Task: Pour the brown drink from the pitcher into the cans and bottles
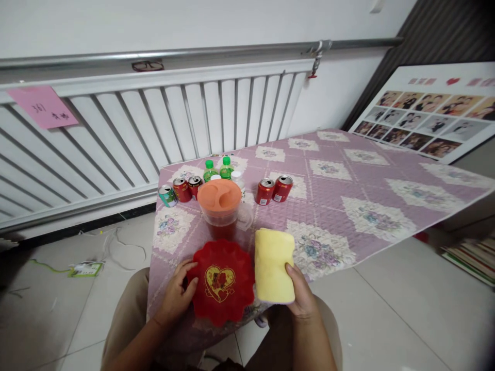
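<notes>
My left hand (181, 290) grips the left rim of a red plate (242, 278), thumb and fingers at its scalloped edge. A gold heart design marks the middle of the plate, which sits at the table's near edge. My right hand (302, 292) is closed on the lower right side of a yellow sponge (274, 265), held up just right of the plate. Behind the plate stands a clear plastic pitcher (221, 219) with an orange lid (220, 195) and dark reddish contents.
Several cans stand behind the pitcher: a green one (167, 196) and red ones to the left, two red cans (265, 192) to the right. Green-capped bottles (226, 168) and white-capped ones are between. A floral cloth (340, 170) covers the table; a radiator (154, 123) runs behind.
</notes>
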Motion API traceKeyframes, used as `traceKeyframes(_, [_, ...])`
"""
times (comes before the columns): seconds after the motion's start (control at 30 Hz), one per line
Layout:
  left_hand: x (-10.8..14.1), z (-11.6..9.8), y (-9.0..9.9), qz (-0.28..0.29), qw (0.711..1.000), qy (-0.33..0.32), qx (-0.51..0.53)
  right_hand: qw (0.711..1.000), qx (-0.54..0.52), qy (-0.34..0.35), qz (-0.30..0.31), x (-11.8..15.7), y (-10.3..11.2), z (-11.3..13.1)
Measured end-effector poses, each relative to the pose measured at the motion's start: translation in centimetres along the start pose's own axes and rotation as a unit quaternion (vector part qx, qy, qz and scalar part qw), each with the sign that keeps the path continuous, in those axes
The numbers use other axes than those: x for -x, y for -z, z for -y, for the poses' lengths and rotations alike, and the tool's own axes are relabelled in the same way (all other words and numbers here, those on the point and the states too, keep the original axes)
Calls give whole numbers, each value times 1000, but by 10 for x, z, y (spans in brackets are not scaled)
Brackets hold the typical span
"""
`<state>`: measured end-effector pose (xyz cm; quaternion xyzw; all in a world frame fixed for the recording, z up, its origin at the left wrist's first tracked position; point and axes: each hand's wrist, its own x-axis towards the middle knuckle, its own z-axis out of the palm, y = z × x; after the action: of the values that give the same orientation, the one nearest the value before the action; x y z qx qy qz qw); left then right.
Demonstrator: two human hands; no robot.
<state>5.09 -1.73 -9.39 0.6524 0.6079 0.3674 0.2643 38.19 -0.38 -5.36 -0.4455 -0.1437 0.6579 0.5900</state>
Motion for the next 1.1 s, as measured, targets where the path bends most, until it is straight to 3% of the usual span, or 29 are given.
traceKeyframes(0.53, [6, -8, 6, 1, 998, 38, -55, 1000, -19, -9, 3, -4, 11, 0])
traceKeyframes(0.83, [1, -21, 17, 15, 987, 0, -159, 999, -40, -32, -3, -10, 13, 5])
traceKeyframes(0.97, [-1, -29, 20, -11, 983, 1, -184, 998, -37, -47, 1, -14, 20, 2])
traceKeyframes(1.1, [-2, -37, 20, -42, 988, 24, -146, 998, -16, -56, 15, -16, 29, -2])
